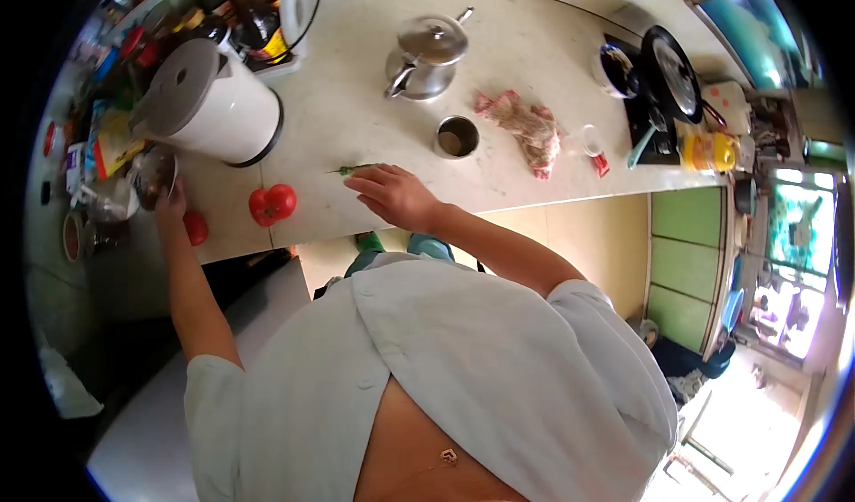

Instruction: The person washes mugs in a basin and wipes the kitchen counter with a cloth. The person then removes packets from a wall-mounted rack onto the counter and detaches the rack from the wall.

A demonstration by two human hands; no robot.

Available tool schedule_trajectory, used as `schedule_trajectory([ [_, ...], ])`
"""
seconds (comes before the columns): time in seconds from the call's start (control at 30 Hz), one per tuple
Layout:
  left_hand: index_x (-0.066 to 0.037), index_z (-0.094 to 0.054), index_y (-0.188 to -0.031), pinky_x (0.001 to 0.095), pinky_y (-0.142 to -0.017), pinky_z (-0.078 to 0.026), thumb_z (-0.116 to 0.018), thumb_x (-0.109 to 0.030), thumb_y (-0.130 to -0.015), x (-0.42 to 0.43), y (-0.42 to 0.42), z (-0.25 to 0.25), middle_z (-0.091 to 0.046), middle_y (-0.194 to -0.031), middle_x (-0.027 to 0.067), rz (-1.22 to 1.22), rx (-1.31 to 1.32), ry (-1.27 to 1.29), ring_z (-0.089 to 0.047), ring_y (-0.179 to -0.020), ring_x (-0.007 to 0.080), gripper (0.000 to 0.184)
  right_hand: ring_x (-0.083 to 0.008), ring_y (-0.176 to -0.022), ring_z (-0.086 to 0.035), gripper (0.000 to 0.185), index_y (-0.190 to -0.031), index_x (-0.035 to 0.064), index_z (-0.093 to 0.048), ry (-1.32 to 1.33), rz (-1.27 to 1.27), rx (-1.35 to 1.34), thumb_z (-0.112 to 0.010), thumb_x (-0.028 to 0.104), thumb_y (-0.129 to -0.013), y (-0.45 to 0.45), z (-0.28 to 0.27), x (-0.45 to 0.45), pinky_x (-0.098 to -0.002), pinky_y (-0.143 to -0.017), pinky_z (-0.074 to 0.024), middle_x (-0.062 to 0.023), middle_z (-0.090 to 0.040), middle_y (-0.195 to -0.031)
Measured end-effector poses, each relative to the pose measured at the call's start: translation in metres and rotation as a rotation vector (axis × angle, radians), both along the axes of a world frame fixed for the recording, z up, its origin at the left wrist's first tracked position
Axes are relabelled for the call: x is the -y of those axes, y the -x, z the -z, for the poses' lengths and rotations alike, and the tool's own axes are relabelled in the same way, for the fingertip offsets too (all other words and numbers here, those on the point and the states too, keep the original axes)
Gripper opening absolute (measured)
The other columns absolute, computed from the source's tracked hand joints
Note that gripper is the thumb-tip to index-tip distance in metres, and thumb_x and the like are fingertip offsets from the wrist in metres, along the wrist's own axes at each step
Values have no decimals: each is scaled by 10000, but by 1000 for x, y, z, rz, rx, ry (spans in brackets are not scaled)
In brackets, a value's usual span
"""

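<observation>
Counter (338,83) bears two tomatoes (282,201); right hand (396,195), fingers together, lies at green item (358,169) (grip cannot be told); left hand (171,203) is at clear container (153,177), finger state indiscernible.

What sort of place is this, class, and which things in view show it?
Most likely a kitchen, perhaps in a home: a white electric kettle and a lidded metal pot stand on the worktop, with red tomatoes near its edge.
</observation>
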State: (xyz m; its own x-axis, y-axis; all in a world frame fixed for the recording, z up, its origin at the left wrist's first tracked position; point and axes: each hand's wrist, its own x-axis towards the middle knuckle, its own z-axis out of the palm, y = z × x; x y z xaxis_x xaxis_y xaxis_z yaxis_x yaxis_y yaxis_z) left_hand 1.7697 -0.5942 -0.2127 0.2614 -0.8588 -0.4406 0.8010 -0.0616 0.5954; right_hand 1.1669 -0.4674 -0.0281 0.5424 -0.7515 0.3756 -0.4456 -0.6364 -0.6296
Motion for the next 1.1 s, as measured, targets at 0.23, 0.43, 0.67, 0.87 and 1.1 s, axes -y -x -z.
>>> schedule_trajectory([
  [0.23, 22, -442, -1138, 309, -806, -440, -511, -191, -839, -49, 27, -28, -498, -1132, 151, 153, 1275, -98, -501, -1025, 236, 374, -280, -935, -502, 340, -1072, 103, -550, 152, 659, -398, -560, 72, -734, 193, 1, 11, -371, -804, -408, -121, -547, -984],
  [0.43, -47, -542, -1048, 240, -725, -424, -525, -174, -825, -127, 247, -191, -565, -916, 63, -408, 953, -161, -541, -821, 150, 257, -316, -990, -441, 380, -1012, 205, -596, 38, 654, -600, -582, 44, -667, 257, 67, 57, -397, -802, -416, -116, -482, -1078],
  [0.67, -49, -520, -1085, 260, -776, -430, -517, -211, -849, -78, 472, -195, -558, -1072, 58, 347, 1250, 181, -528, -980, 149, 285, -292, -965, -478, 395, -1025, 227, -586, 9, 291, -314, -597, 67, -665, 213, 35, 133, -380, -797, -430, -66, -519, -1078],
  [0.87, -36, -546, -944, 226, -647, -387, -511, -278, -850, -17, 548, -196, -572, -850, 22, 503, 1188, 107, -489, -737, 86, 262, -263, -1181, -302, 406, -1129, 297, -506, 137, 128, -557, -548, 163, -749, 230, 65, 152, -478, -807, -396, -32, -363, -1239],
  [1.1, -103, -478, -684, 203, -504, -269, -479, -334, -865, -10, 540, -193, -397, -591, -50, 626, 833, 175, -314, -550, 50, 294, -324, -936, -496, 384, -1041, 196, -591, -84, 445, -406, -528, 48, -693, 272, 68, 218, -368, -820, -424, -114, -539, -1003],
])
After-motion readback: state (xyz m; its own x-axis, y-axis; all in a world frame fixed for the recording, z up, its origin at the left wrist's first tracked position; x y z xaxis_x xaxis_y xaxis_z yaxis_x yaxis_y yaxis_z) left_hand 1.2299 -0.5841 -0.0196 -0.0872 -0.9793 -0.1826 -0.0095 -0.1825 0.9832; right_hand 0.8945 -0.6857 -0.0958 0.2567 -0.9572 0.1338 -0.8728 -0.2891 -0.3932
